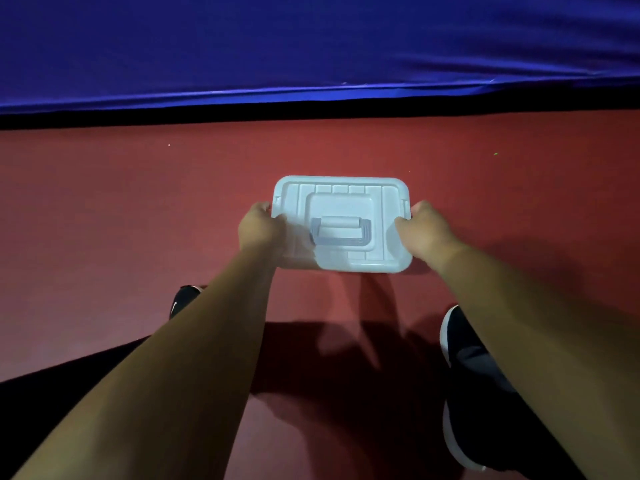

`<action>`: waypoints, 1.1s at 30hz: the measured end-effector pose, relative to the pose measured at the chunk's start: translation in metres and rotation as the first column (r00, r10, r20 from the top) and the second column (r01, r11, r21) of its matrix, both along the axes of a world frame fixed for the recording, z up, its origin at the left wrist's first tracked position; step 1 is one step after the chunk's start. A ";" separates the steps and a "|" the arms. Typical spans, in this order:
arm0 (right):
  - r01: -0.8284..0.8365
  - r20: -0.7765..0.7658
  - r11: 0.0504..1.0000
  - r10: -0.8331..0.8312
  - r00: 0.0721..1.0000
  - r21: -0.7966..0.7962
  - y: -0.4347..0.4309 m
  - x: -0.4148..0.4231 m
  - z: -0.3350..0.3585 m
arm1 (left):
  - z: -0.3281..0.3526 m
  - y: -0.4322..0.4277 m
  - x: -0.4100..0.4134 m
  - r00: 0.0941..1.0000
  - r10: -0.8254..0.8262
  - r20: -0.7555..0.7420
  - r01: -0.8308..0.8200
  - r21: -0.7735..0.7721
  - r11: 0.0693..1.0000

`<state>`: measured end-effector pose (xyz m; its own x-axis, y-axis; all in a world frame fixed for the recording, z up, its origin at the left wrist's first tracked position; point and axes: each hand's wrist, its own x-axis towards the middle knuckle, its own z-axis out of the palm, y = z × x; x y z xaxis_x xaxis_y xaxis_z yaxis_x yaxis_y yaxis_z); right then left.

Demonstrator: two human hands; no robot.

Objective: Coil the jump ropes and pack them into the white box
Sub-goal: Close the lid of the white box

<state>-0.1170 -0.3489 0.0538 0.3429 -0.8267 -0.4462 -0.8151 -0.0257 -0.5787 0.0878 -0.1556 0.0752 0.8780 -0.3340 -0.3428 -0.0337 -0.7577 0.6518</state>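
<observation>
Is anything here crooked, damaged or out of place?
Nothing stands out. The white box is closed, its lid sitting flush and the grey handle folded flat. The left hand and right hand grip its short sides. Nothing hangs out.

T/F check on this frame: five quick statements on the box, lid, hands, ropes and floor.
1. The white box has its lid on. True.
2. Only the left hand holds the box. False: the left hand and the right hand each grip one short side.
3. A jump rope lies on the floor beside the box. False: no rope is in view.
4. A grey handle lies flat on top of the lid. True.
5. The box is on the blue mat. False: it is over the red floor, and the blue mat lies beyond it.
</observation>
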 end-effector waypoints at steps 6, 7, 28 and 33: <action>-0.047 -0.076 0.997 0.042 0.996 -0.062 -0.024 0.026 -0.028 | -0.038 -0.022 0.021 0.988 -0.069 0.139 0.060 0.068 0.996; -0.058 -0.092 0.997 0.053 0.994 -0.059 -0.026 0.029 -0.032 | -0.044 -0.025 0.024 0.979 -0.099 0.180 0.083 0.090 0.992; 0.039 -0.135 0.999 -0.042 0.990 -0.024 -0.021 0.038 -0.076 | -0.097 -0.027 0.032 0.989 -0.095 0.112 0.063 0.262 0.963; 0.158 -0.083 0.985 -0.152 0.985 0.069 -0.018 0.041 -0.082 | -0.100 -0.025 0.035 0.997 -0.069 0.042 0.059 0.220 0.974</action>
<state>-0.0757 -0.3666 -0.0281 0.1756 -0.8302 -0.5291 -0.8482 0.1452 -0.5093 0.1224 -0.1810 -0.0247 0.8749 -0.3117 -0.3706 -0.1147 -0.8770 0.4667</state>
